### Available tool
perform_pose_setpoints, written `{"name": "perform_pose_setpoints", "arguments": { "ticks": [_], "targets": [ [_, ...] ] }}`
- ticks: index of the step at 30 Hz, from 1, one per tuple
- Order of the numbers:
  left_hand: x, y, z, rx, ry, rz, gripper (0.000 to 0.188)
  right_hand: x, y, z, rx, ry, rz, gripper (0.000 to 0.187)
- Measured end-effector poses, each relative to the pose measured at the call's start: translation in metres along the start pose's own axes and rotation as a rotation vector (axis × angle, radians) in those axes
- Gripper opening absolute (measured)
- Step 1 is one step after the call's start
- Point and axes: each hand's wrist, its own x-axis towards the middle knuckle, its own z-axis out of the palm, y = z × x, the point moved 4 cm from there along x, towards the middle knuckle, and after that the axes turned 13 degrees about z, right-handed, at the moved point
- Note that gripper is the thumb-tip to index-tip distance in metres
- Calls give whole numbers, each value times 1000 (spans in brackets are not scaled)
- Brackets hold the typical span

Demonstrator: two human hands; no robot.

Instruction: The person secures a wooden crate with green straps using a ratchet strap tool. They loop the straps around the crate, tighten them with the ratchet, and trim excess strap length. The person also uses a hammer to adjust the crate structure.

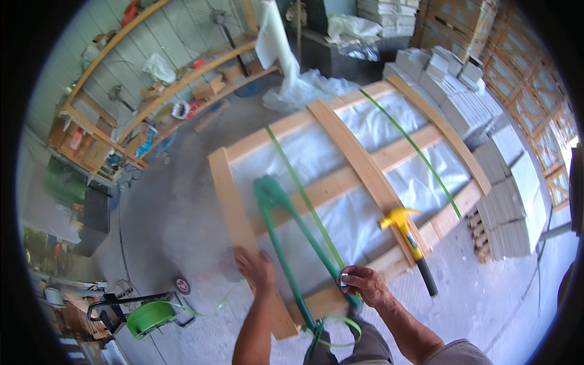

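A wooden crate (340,125) wrapped in clear plastic film stands before me, with green straps (410,143) running across its top. My right hand (368,286) pinches a small shiny metal strapping seal (344,280) beside the near end of the left strap. At the crate's near left edge is my left hand (255,267), slightly blurred, fingers apart with nothing seen in them; whether it touches the wood I cannot tell. Between my hands, a long-handled green crimper (283,243) lies on the crate. A yellow claw hammer (406,237) with a black grip rests at the right.
A green strap reel (149,317) on a wheeled black cart stands at lower left, with loose strap trailing from it. Stacked pale slabs (508,188) crowd the crate's right side. Wooden shelving (182,85) lines the far left wall. Plastic sheeting (310,88) lies behind the crate.
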Motion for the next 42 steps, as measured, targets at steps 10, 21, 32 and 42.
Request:
{"name": "perform_pose_setpoints", "arguments": {
  "ticks": [10,21,32,42],
  "targets": [
    [-27,-16,-26,-124,-39,97,64,-133,186,-3,148,230,273,26],
    [-367,17,-66,-1396,-1027,-31,22,-156,239,36,-108,233,82,25],
    [-375,35,-53,-820,-612,568,16,-159,248,19,-145,377,315,33],
    [-354,62,-17,-905,-564,638,17,-129,241,-17,0,306,419,35]
  ]
}}
